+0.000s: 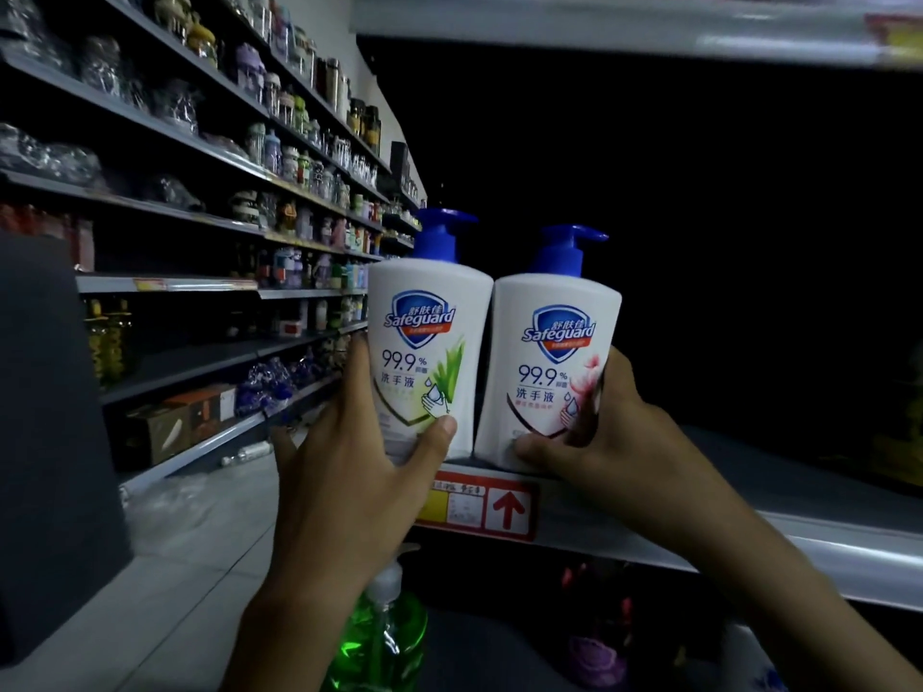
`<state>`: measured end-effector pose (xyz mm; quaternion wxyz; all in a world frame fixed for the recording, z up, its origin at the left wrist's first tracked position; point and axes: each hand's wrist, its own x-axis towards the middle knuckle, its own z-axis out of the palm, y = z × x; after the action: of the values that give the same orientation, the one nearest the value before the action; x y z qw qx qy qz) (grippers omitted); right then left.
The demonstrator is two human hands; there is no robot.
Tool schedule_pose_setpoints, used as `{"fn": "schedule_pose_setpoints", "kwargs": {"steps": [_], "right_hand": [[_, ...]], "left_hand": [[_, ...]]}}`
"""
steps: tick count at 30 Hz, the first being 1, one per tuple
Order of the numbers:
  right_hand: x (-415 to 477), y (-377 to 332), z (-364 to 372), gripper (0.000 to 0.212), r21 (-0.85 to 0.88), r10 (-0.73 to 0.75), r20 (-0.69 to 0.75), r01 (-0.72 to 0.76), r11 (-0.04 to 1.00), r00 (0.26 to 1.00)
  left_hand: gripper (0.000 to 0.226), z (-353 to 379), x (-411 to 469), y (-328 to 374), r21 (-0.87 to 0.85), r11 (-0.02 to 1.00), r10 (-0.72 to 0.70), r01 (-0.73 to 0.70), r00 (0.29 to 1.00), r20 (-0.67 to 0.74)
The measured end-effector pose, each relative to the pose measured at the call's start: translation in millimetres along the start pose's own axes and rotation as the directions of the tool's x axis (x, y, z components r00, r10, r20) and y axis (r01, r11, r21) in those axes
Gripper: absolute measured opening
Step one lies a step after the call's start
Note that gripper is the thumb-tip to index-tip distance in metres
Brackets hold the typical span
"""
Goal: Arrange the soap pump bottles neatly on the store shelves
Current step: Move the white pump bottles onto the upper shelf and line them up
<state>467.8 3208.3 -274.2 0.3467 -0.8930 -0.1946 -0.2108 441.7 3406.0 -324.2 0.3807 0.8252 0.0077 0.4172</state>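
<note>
- Two white soap bottles with blue pump tops stand upright side by side at the front edge of a grey shelf (824,541), their sides touching.
- The left bottle (429,342) carries a green leaf design on its label; the right bottle (552,362) carries a pink flower design. Both pump spouts point to the right.
- The left hand (364,462) grips the left bottle low down, thumb across the front of the label and fingers wrapped round its left side.
- The right hand (594,432) grips the right bottle low down, thumb at the bottom front and fingers curled round its right side.
- The hands are apart, one on each bottle.
- A red and white price tag (482,506) with a red arrow sits on the shelf edge just below the bottles.
- Below that shelf, a clear bottle of green liquid (384,636) with a pump stands near the left forearm.
- Across the aisle on the left, long shelves (200,202) hold rows of jars, cups and bottles, blurred.
</note>
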Motion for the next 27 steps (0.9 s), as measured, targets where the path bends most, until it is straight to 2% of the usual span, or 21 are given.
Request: {"fn": "schedule_pose_setpoints", "kwargs": {"steps": [7,10,12,14,16,17,20,23,27], "right_hand": [[-6,-6,-1,0.076,-0.082,0.034,-0.031,-0.037,0.996,0.999],[-12,-7,-4,0.067,-0.161,0.024,-0.028,-0.028,0.987,0.999],[-20,-8,-9,0.058,-0.261,0.012,-0.005,-0.013,0.965,1.0],[-34,-5,-17,0.056,-0.394,-0.007,-0.017,0.0,0.919,1.0],[-52,2,-26,0.056,-0.45,-0.08,-0.115,0.02,0.893,0.99],[-62,6,-30,0.054,-0.434,-0.13,-0.18,0.04,0.9,0.975],[-88,29,-45,0.041,-0.34,-0.164,-0.301,0.055,0.939,0.939],[-110,56,-70,0.034,-0.275,-0.08,-0.361,-0.024,0.961,0.929],[-143,84,-95,0.027,-0.147,0.099,-0.378,-0.165,0.975,0.921]], "left_hand": [[0.093,-2,2,0,0.113,0.993,-0.03,0.024,0.998,0.046],[0.091,1,0,4,0.154,0.988,-0.036,0.031,0.999,0.031],[0.085,3,-6,10,0.162,0.987,0.006,0.006,0.997,-0.072],[0.066,5,-17,21,0.148,0.982,0.146,-0.114,0.964,-0.224],[0.041,8,-29,35,0.118,0.961,0.275,-0.25,0.905,-0.324],[0.032,12,-36,42,0.093,0.951,0.308,-0.294,0.893,-0.33],[0.022,31,-54,64,-0.026,0.91,0.398,-0.414,0.888,-0.232],[0.019,53,-72,81,-0.144,0.86,0.482,-0.49,0.872,-0.087],[0.014,75,-95,86,-0.187,0.856,0.498,-0.482,0.866,0.05]]}}
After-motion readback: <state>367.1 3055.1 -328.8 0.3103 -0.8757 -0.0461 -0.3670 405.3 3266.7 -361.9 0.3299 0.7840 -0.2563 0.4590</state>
